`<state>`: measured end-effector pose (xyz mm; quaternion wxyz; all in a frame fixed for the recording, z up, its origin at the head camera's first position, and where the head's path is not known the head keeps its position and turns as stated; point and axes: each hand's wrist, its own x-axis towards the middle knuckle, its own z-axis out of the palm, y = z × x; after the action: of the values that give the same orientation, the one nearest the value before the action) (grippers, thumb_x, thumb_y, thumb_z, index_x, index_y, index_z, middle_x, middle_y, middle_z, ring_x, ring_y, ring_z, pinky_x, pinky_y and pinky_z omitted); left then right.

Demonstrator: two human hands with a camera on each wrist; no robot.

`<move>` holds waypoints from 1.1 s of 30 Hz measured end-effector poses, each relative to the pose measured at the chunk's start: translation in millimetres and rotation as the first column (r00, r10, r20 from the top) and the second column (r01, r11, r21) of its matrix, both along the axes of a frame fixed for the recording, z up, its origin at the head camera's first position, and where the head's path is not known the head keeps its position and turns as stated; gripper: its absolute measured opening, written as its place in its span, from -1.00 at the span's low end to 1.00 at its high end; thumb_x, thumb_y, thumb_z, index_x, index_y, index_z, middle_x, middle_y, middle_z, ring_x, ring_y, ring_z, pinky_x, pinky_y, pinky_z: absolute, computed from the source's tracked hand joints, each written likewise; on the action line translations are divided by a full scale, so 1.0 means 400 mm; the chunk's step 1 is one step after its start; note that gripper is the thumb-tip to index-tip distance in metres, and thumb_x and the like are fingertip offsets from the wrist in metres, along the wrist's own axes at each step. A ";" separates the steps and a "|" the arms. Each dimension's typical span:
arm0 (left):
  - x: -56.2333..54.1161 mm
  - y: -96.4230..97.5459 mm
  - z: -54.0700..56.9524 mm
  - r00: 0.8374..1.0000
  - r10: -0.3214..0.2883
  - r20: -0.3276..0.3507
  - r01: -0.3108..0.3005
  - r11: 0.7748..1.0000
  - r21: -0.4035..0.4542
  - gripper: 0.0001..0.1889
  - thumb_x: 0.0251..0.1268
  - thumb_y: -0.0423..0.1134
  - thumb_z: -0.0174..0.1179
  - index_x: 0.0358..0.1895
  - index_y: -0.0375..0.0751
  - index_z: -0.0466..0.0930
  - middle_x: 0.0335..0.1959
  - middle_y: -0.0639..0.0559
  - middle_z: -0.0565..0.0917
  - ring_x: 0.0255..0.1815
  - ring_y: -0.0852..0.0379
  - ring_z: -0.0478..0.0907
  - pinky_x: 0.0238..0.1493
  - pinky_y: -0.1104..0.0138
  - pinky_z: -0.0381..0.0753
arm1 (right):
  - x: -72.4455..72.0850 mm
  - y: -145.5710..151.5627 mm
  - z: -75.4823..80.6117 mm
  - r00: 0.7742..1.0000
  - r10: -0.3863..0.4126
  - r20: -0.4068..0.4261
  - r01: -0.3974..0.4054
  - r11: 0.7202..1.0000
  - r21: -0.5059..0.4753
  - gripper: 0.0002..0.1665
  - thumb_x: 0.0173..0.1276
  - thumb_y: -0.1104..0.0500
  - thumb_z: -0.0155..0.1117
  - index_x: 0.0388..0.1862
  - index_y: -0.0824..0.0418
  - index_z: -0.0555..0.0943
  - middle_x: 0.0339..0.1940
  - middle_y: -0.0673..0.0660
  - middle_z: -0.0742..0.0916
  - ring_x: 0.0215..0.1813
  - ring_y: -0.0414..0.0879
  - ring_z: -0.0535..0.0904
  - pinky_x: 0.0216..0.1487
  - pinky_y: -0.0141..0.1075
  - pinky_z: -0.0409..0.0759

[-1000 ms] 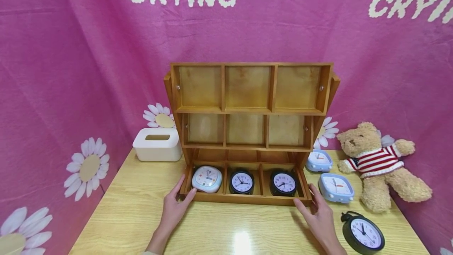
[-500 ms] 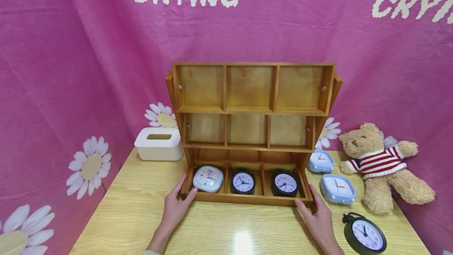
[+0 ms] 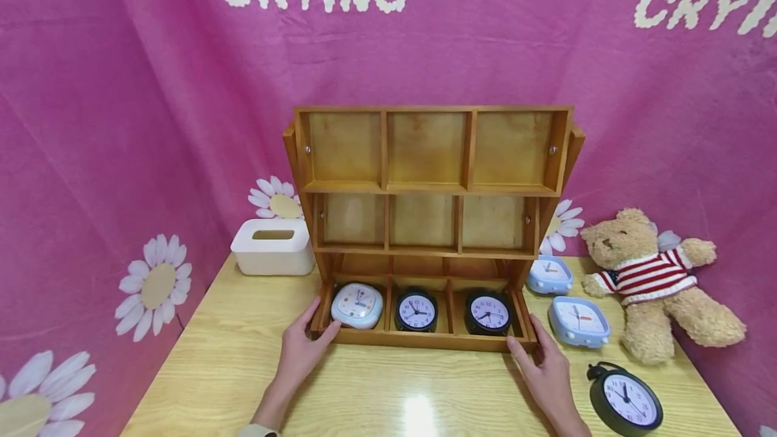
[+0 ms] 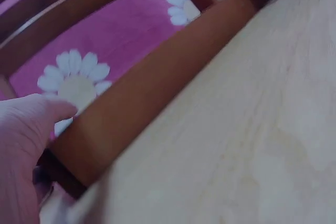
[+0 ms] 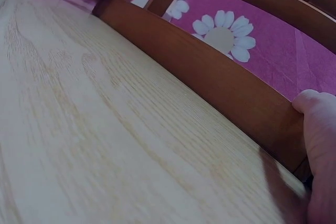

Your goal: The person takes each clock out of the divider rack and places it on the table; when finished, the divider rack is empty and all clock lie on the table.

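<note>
A brown wooden shelf (image 3: 425, 340) with three tiers of compartments stands on the table. My left hand (image 3: 301, 348) grips its lower left front corner, thumb over the front board and fingers along the side. At the lower right corner, my right hand (image 3: 546, 373) holds it the same way; its thumb (image 5: 310, 100) shows on the board's top edge in the right wrist view. The bottom tier holds a white-and-light-blue clock (image 3: 357, 306) on the left, a round black clock (image 3: 416, 311) in the middle and another black clock (image 3: 488, 313) on the right. Both upper tiers are bare.
Right of the shelf lie two blue clocks, the nearer blue clock (image 3: 579, 322) and the farther one (image 3: 549, 276), plus a black alarm clock (image 3: 625, 400). A teddy bear (image 3: 652, 282) leans behind them. A white tissue box (image 3: 272, 248) stands back left. Pink cloth (image 3: 152, 86) hangs behind.
</note>
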<state>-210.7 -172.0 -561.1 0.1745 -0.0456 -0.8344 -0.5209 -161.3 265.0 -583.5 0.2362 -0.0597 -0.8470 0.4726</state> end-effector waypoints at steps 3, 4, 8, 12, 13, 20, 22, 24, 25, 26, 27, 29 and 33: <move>-0.013 0.019 0.034 0.997 -0.034 -0.071 0.029 0.997 -0.072 -0.28 0.19 -0.31 0.53 0.42 -0.44 0.48 0.40 -0.34 0.54 0.44 -0.27 0.46 0.40 -0.08 0.48 | 0.003 0.002 0.001 1.000 -0.008 0.008 0.008 1.000 0.012 -0.21 0.40 0.15 0.48 0.54 0.33 0.42 0.37 0.42 0.61 0.15 -0.59 0.41 0.06 -0.81 0.34; -0.019 0.027 0.048 0.996 -0.054 -0.075 0.047 0.994 -0.102 -0.28 0.18 -0.32 0.53 0.41 -0.46 0.49 0.38 -0.36 0.55 0.41 -0.29 0.49 0.38 -0.09 0.51 | 0.004 0.002 0.001 1.000 -0.010 0.010 0.010 1.000 0.013 -0.20 0.40 0.15 0.48 0.54 0.33 0.42 0.37 0.41 0.62 0.14 -0.61 0.40 0.07 -0.81 0.33; -0.050 0.064 0.096 0.989 -0.141 0.045 0.148 0.949 -0.277 -0.27 0.19 -0.22 0.54 0.38 -0.51 0.49 0.27 -0.40 0.63 0.28 -0.29 0.59 0.28 -0.10 0.61 | 0.004 0.003 -0.001 1.000 -0.023 0.002 0.023 1.000 0.013 -0.21 0.39 0.16 0.49 0.53 0.33 0.44 0.36 0.41 0.63 0.11 -0.61 0.41 0.05 -0.81 0.34; -0.080 0.102 0.128 0.971 -0.126 0.203 0.208 0.863 -0.461 -0.21 0.11 -0.08 0.59 0.34 -0.47 0.51 0.13 -0.30 0.69 0.08 -0.16 0.65 0.16 -0.05 0.67 | 0.001 0.001 -0.005 1.000 -0.024 -0.005 0.024 1.000 -0.008 -0.21 0.38 0.19 0.49 0.52 0.33 0.44 0.35 0.41 0.63 0.09 -0.62 0.43 0.05 -0.80 0.36; -0.086 0.111 0.135 0.967 -0.112 0.228 0.215 0.841 -0.496 -0.19 0.07 -0.05 0.60 0.32 -0.48 0.51 0.11 -0.29 0.69 0.05 -0.15 0.65 0.13 -0.04 0.68 | 0.001 0.000 -0.006 1.000 -0.022 -0.007 0.022 1.000 -0.014 -0.21 0.38 0.19 0.49 0.52 0.33 0.44 0.34 0.41 0.63 0.09 -0.63 0.43 0.05 -0.80 0.37; -0.113 0.151 0.161 0.961 -0.018 0.277 0.209 0.706 -0.677 -0.16 -0.12 0.08 0.67 0.12 -0.49 0.57 -0.17 -0.24 0.62 -0.17 -0.15 0.62 -0.12 0.01 0.70 | 0.000 -0.001 -0.011 1.000 -0.014 -0.022 0.014 1.000 -0.019 -0.22 0.37 0.21 0.49 0.52 0.33 0.45 0.34 0.43 0.63 0.09 -0.54 0.49 0.04 -0.79 0.38; -0.118 0.157 0.162 0.965 -0.001 0.263 0.196 0.672 -0.714 -0.14 -0.16 0.14 0.68 0.07 -0.48 0.58 -0.18 -0.24 0.60 -0.15 -0.16 0.61 -0.13 0.01 0.71 | -0.001 0.001 -0.011 1.000 -0.013 -0.019 0.013 1.000 -0.022 -0.22 0.38 0.21 0.49 0.52 0.32 0.45 0.35 0.43 0.62 0.13 -0.56 0.47 0.07 -0.79 0.37; -0.121 0.163 0.162 0.969 0.013 0.245 0.179 0.648 -0.740 -0.10 -0.19 0.22 0.67 0.04 -0.48 0.59 -0.17 -0.24 0.57 -0.13 -0.16 0.60 -0.13 0.01 0.72 | 0.000 0.002 -0.010 1.000 -0.017 -0.009 0.017 1.000 -0.018 -0.22 0.38 0.20 0.50 0.53 0.31 0.44 0.36 0.41 0.62 0.13 -0.61 0.43 0.08 -0.80 0.35; -0.121 0.165 0.160 0.971 0.019 0.237 0.170 0.640 -0.749 -0.08 -0.20 0.27 0.66 0.03 -0.48 0.59 -0.16 -0.25 0.57 -0.12 -0.15 0.59 -0.12 0.01 0.73 | 0.000 0.003 -0.009 1.000 -0.018 -0.005 0.018 1.000 -0.013 -0.21 0.38 0.19 0.50 0.53 0.31 0.44 0.36 0.41 0.62 0.13 -0.62 0.42 0.07 -0.80 0.34; -0.122 0.167 0.158 0.973 0.024 0.230 0.163 0.635 -0.755 -0.06 -0.20 0.31 0.65 0.03 -0.49 0.60 -0.15 -0.25 0.56 -0.10 -0.15 0.58 -0.12 0.01 0.74 | 0.000 0.003 -0.008 1.000 -0.021 0.001 0.021 1.000 -0.010 -0.21 0.38 0.18 0.50 0.53 0.30 0.45 0.36 0.40 0.62 0.12 -0.64 0.42 0.06 -0.81 0.34; -0.122 0.168 0.156 0.973 0.028 0.230 0.160 0.633 -0.757 -0.04 -0.19 0.34 0.63 0.04 -0.49 0.60 -0.13 -0.26 0.55 -0.09 -0.15 0.57 -0.11 0.02 0.74 | 0.000 0.003 -0.006 1.000 -0.020 0.005 0.020 1.000 -0.008 -0.21 0.38 0.17 0.50 0.53 0.30 0.44 0.37 0.40 0.62 0.12 -0.64 0.41 0.06 -0.81 0.34; -0.123 0.169 0.151 0.972 0.032 0.234 0.159 0.642 -0.750 0.01 -0.19 0.38 0.61 0.07 -0.51 0.58 -0.09 -0.27 0.54 -0.07 -0.15 0.56 -0.10 0.01 0.75 | 0.000 0.004 -0.004 1.000 -0.014 0.013 0.014 1.000 -0.007 -0.21 0.39 0.15 0.49 0.54 0.30 0.43 0.38 0.40 0.61 0.13 -0.63 0.41 0.07 -0.81 0.33; -0.125 0.167 0.144 0.954 0.031 0.299 0.197 0.686 -0.701 0.04 -0.19 0.31 0.64 0.18 -0.50 0.50 -0.03 -0.29 0.55 -0.03 -0.19 0.59 -0.03 -0.03 0.73 | 0.000 0.006 -0.002 1.000 0.002 0.019 -0.002 1.000 -0.015 -0.20 0.42 0.15 0.47 0.55 0.32 0.41 0.41 0.41 0.58 0.18 -0.60 0.39 0.12 -0.79 0.33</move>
<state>-260.5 -105.2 -503.3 -0.0045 -0.0731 -0.9847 -0.1582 -161.4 267.2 -584.3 0.2269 -0.0651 -0.8457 0.4787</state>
